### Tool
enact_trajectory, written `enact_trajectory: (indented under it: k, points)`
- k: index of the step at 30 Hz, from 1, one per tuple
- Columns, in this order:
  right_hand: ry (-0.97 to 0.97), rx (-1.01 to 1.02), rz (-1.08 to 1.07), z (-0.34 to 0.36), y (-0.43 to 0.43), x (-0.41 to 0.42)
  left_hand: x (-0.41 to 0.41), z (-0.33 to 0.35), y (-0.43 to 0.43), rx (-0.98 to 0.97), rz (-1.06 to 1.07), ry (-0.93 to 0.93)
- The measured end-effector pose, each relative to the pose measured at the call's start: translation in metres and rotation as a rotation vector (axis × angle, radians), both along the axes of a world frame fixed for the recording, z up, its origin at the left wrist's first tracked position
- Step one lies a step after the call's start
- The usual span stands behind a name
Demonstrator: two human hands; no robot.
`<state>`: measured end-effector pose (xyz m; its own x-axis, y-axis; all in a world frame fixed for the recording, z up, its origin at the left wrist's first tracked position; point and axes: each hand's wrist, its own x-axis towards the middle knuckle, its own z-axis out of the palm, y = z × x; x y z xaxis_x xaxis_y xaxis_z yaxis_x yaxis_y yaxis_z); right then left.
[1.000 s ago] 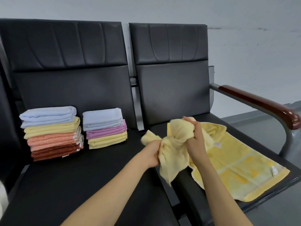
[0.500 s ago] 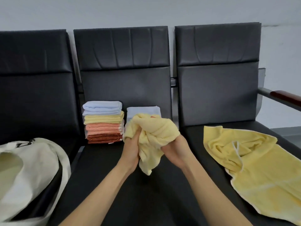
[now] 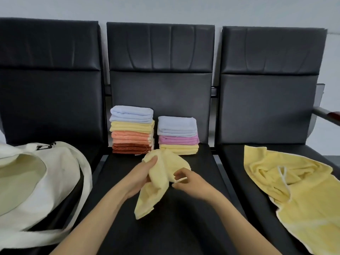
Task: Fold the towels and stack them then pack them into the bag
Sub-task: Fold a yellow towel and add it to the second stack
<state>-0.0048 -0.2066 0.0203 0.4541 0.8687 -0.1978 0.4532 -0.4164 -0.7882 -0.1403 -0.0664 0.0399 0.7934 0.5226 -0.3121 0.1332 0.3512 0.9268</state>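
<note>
A small pale yellow towel (image 3: 158, 183) hangs crumpled over the middle seat. My left hand (image 3: 141, 173) grips its upper bunch, and my right hand (image 3: 189, 181) pinches an edge of it on the right. Behind them stand two stacks of folded towels: a taller left stack (image 3: 132, 130) with blue, yellow, orange and rust layers, and a shorter right stack (image 3: 177, 135) of blue, pink and yellow. A larger yellow towel (image 3: 298, 196) lies unfolded on the right seat. The cream tote bag (image 3: 36, 183) lies open on the left seat.
Three black padded seats in a row, with the middle seat (image 3: 174, 227) under my arms. A brown armrest (image 3: 333, 116) sticks out at the far right. A pale wall runs behind the seat backs.
My view swung left, bringing the bag into sight. I carried the small yellow towel from the right seat to the middle seat and lowered it; my right hand shifted to pinch its edge.
</note>
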Motion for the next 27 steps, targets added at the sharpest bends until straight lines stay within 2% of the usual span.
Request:
enact_trajectory:
  k: [3,8,11,13,16,18,21,22,24,26,27]
  points:
    - [0.144,0.116,0.094,0.003,0.006,-0.014,-0.001,0.003,-0.011,-0.161,-0.038,-0.180]
    - [0.449,0.137,0.000,-0.004,0.014,-0.023,-0.002,0.005,-0.007,-0.154,-0.046,-0.254]
    - [0.709,0.233,-0.105,-0.008,0.020,-0.021,-0.002,0.005,-0.007,-0.168,-0.052,-0.290]
    - [0.791,0.289,-0.075,-0.006,0.018,-0.019,-0.003,0.005,-0.009,-0.180,-0.071,-0.323]
    - [0.569,0.203,0.017,-0.010,0.014,-0.022,-0.003,0.008,-0.011,-0.155,-0.059,-0.351]
    - [0.455,0.181,-0.045,-0.020,0.018,-0.022,-0.004,0.013,-0.012,-0.062,0.008,-0.328]
    - [0.441,0.342,-0.302,-0.013,0.021,-0.011,-0.007,0.016,-0.007,0.206,0.308,-0.227]
    - [0.415,0.425,-0.380,-0.006,0.019,-0.004,-0.010,0.015,-0.002,0.239,0.423,-0.206]
    - [0.190,0.556,-0.427,0.011,0.010,0.010,-0.016,0.012,0.005,0.238,0.556,-0.169]
    - [-0.045,0.619,-0.350,0.023,-0.001,0.018,-0.020,0.007,0.015,0.385,0.562,-0.002]
    - [-0.114,0.613,-0.294,0.027,-0.006,0.020,-0.021,0.003,0.021,0.568,0.505,0.174]
